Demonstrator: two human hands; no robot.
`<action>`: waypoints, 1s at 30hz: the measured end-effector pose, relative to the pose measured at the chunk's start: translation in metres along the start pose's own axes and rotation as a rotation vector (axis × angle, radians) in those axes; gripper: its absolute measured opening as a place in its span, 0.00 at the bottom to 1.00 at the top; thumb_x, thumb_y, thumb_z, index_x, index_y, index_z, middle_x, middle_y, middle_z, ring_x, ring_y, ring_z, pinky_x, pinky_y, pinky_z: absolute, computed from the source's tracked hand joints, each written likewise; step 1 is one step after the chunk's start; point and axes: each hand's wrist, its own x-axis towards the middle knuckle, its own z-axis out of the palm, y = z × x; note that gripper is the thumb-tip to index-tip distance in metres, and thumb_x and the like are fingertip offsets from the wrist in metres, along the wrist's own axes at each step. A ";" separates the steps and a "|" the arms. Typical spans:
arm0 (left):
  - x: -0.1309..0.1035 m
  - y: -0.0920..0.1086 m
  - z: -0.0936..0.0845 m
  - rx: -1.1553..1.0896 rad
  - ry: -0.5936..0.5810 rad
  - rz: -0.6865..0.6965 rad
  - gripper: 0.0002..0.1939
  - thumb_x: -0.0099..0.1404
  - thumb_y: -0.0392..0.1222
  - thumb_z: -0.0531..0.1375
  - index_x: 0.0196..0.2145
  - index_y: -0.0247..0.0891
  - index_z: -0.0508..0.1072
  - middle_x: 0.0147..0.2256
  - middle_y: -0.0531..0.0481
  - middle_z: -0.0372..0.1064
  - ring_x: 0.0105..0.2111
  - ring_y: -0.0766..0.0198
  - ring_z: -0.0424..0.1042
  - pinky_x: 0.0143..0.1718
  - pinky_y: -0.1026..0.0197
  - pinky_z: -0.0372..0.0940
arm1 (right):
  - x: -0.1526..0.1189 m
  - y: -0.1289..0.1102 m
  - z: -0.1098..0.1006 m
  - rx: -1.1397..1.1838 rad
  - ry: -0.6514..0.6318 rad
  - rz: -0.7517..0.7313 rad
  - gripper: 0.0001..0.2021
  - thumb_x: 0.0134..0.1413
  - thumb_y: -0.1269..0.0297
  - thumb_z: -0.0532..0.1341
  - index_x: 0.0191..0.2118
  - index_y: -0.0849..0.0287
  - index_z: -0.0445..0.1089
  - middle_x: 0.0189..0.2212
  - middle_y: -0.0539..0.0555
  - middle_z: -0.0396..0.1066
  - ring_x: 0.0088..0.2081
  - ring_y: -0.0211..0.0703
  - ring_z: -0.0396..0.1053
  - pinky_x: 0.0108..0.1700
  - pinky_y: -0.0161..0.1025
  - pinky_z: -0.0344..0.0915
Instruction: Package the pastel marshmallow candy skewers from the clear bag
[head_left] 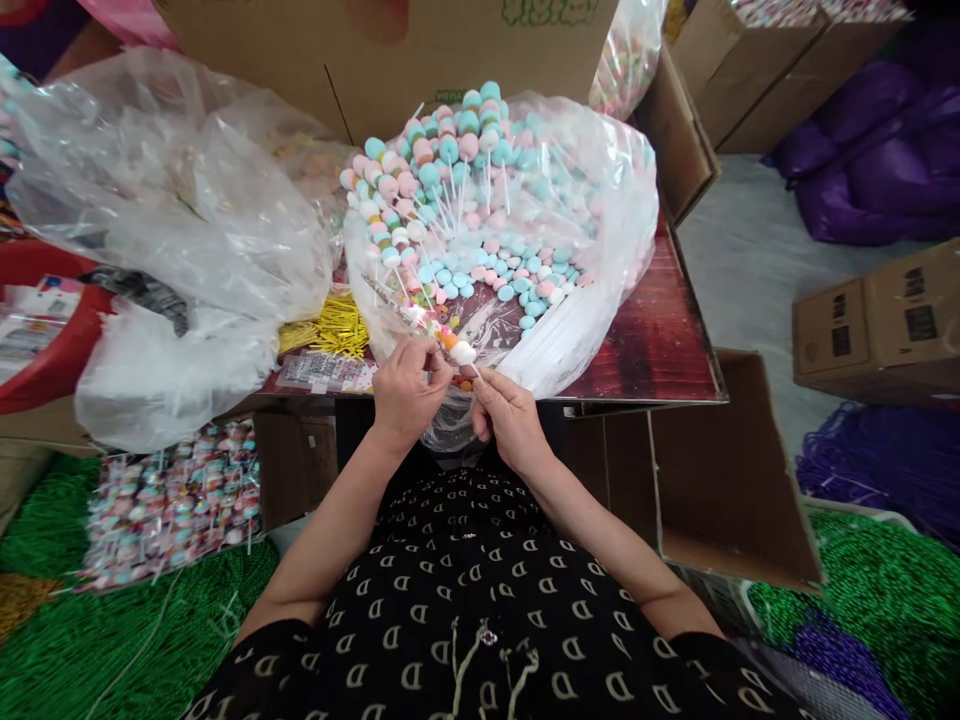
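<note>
Between both hands [459, 402], a skewer [456, 346] shows orange, white pieces.

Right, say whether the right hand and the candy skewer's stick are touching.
Touching. The head view shows the right hand pinching the stick between thumb and finger, beside the white candy.

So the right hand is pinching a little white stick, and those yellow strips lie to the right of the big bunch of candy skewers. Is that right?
Not quite: the head view shows the yellow strips to the left of the bunch of candy skewers. The right hand is indeed pinching a white stick.
</note>
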 end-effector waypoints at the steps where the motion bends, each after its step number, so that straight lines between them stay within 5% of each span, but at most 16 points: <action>1: 0.000 -0.001 -0.002 -0.102 -0.006 -0.064 0.01 0.62 0.38 0.62 0.32 0.42 0.73 0.28 0.52 0.71 0.30 0.63 0.70 0.37 0.59 0.65 | 0.000 0.000 -0.001 0.018 -0.019 -0.009 0.28 0.61 0.43 0.64 0.56 0.60 0.77 0.13 0.40 0.62 0.15 0.31 0.56 0.19 0.30 0.54; 6: 0.013 -0.007 -0.009 -0.770 0.021 -0.457 0.18 0.68 0.61 0.62 0.44 0.45 0.72 0.43 0.45 0.77 0.42 0.59 0.77 0.39 0.58 0.72 | -0.004 0.007 -0.008 0.007 -0.117 0.003 0.28 0.61 0.42 0.64 0.55 0.60 0.78 0.13 0.40 0.60 0.15 0.31 0.55 0.20 0.30 0.53; 9: 0.027 -0.006 -0.011 -0.978 -0.120 -0.595 0.24 0.65 0.67 0.62 0.45 0.46 0.74 0.46 0.43 0.78 0.46 0.53 0.79 0.42 0.52 0.75 | -0.007 0.011 -0.010 0.000 -0.167 0.029 0.28 0.61 0.42 0.64 0.54 0.62 0.78 0.12 0.40 0.60 0.15 0.30 0.54 0.20 0.30 0.51; 14: 0.033 0.004 -0.008 -1.075 -0.102 -0.639 0.19 0.62 0.60 0.69 0.42 0.46 0.75 0.39 0.48 0.80 0.45 0.54 0.80 0.45 0.51 0.76 | -0.007 0.013 -0.011 0.011 -0.094 0.030 0.27 0.60 0.42 0.65 0.51 0.61 0.79 0.13 0.40 0.59 0.16 0.31 0.54 0.20 0.30 0.51; 22: 0.000 0.009 0.013 -1.103 -0.073 -0.730 0.23 0.58 0.59 0.73 0.43 0.43 0.76 0.43 0.47 0.82 0.48 0.54 0.81 0.44 0.53 0.77 | -0.002 0.013 -0.007 0.049 -0.039 0.050 0.24 0.58 0.42 0.65 0.46 0.60 0.78 0.12 0.40 0.58 0.15 0.31 0.51 0.20 0.32 0.48; 30: 0.027 -0.002 -0.011 -1.176 -0.134 -0.646 0.23 0.62 0.66 0.67 0.43 0.47 0.77 0.44 0.48 0.82 0.49 0.52 0.81 0.48 0.48 0.77 | -0.004 0.011 -0.014 0.123 -0.220 0.148 0.23 0.57 0.43 0.65 0.41 0.61 0.77 0.10 0.39 0.58 0.13 0.31 0.50 0.20 0.33 0.47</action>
